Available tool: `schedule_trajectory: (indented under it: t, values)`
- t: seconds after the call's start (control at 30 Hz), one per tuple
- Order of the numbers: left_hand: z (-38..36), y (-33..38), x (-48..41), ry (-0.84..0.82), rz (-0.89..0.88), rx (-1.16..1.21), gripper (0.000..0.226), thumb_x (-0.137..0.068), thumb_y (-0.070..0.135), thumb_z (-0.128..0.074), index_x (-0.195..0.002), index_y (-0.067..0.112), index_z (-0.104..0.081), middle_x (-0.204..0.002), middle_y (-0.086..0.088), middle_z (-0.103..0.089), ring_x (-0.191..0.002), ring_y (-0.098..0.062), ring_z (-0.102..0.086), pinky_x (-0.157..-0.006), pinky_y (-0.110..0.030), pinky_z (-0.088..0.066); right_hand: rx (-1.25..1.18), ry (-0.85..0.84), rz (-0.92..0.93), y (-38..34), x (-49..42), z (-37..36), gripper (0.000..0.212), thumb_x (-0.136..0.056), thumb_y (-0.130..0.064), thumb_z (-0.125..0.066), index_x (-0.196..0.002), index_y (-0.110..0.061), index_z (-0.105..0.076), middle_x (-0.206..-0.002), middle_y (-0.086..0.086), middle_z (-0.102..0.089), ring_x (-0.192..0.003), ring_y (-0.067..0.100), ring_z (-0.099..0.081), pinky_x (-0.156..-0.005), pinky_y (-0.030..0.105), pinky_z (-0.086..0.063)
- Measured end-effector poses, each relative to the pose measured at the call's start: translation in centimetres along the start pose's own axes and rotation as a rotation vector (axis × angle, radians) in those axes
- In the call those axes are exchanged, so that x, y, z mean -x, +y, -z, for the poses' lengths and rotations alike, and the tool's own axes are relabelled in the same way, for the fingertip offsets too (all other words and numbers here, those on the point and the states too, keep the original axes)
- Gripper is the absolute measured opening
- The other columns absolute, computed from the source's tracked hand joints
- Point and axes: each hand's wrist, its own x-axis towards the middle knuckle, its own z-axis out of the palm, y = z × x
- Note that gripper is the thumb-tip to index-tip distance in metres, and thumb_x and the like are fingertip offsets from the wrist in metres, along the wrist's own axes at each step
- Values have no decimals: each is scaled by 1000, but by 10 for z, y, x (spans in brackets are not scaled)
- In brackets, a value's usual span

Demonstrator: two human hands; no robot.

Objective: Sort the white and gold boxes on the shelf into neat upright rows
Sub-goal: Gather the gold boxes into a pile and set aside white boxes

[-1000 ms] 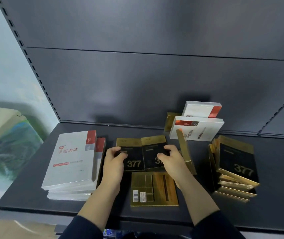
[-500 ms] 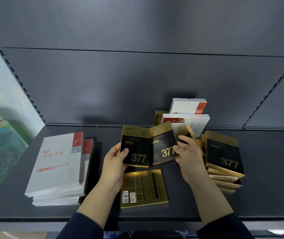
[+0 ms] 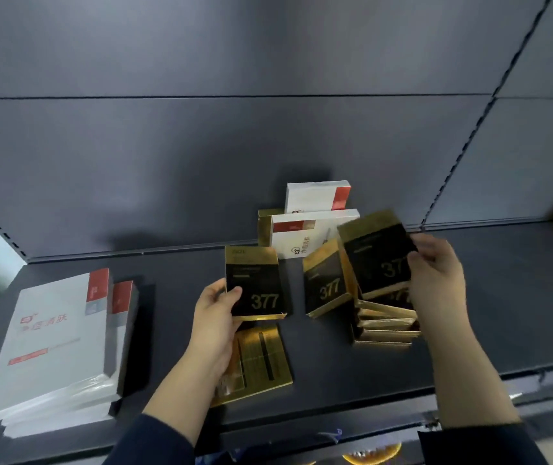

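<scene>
My left hand grips a black-and-gold "377" box by its lower left corner and holds it upright above the dark shelf. My right hand holds a second gold box, blurred and tilted, above a flat stack of gold boxes. A third gold box leans against that stack's left side. Under my left wrist a gold box lies flat, back side up. Two white boxes with red bands stand at the back, and a gold box is beside them.
A stack of large white boxes lies flat at the shelf's left end. The dark back panel rises behind everything. A perforated upright runs along the right, with more shelf beyond it. The shelf's front edge is near my forearms.
My hands have moved apart. The right hand carried its gold box rightward over the flat stack; the left keeps its box upright. The view has swung to the right.
</scene>
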Motion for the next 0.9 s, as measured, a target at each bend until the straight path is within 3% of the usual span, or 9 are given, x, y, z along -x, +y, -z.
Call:
schedule_trajectory:
  t: [0.23,0.33,0.43,0.53,0.6,0.67,0.73,0.8,0.9]
  values:
    - [-22,-3,6,-113,17,4,28,-96,6,-53,-124,10,-56,-117,-13,-70,-109,-28,-67,-94,-45,-53,565,98,-24,28,2,4,28,-95,-16,-45,-121,-16,-55,-126,18,-44,-116,39,-35,-98,51,-30]
    - [-29,-1,9,-155,11,18,27,-96,6,-52,-123,11,-58,-114,-11,-71,-107,-26,-68,-86,-39,-55,458,146,91,18,9,6,26,-94,-13,-50,-119,-16,-56,-122,12,-46,-114,33,-39,-96,48,-35]
    - [-33,0,10,-198,6,35,28,-96,3,-52,-121,11,-60,-110,-11,-73,-99,-24,-72,-80,-35,-56,257,81,245,5,17,2,18,-93,-9,-52,-105,-22,-58,-109,-1,-48,-103,19,-48,-85,31,-44]
    - [-34,2,12,-250,-2,72,30,-93,1,-53,-122,9,-60,-107,-11,-75,-92,-22,-73,-75,-32,-59,157,-17,275,-3,24,-8,17,-94,-10,-53,-101,-24,-58,-101,-2,-58,-90,6,-57,-77,20,-50]
    - [-33,4,13,-288,-7,123,32,-92,1,-54,-123,7,-60,-110,-12,-74,-94,-22,-72,-76,-30,-61,94,-167,216,-4,29,-17,19,-94,-18,-53,-112,-24,-58,-98,-5,-65,-91,6,-63,-80,21,-53]
    - [-34,6,16,-316,-9,178,33,-90,2,-55,-121,7,-61,-109,-12,-74,-95,-22,-72,-80,-31,-60,145,-388,164,-5,33,-26,37,-94,-30,-55,-130,-25,-48,-102,-9,-67,-98,7,-64,-81,22,-53]
    - [-36,5,18,-344,-14,201,37,-86,4,-58,-122,8,-60,-111,-12,-73,-97,-22,-72,-83,-33,-59,224,-525,119,-7,36,-37,52,-91,-36,-59,-138,-28,-38,-108,-11,-66,-101,5,-64,-71,17,-53]
    - [-38,5,21,-396,-26,219,43,-82,6,-60,-125,8,-58,-114,-14,-72,-100,-23,-71,-84,-33,-60,167,-519,91,-9,35,-42,50,-88,-33,-63,-133,-32,-41,-103,-14,-66,-96,5,-66,-60,15,-55]
    - [-37,10,22,-436,-27,213,45,-80,8,-61,-124,13,-57,-116,-11,-72,-105,-21,-69,-90,-34,-57,36,-326,110,-14,21,-31,35,-89,-23,-64,-121,-33,-52,-93,-8,-70,-75,2,-66,-53,15,-51]
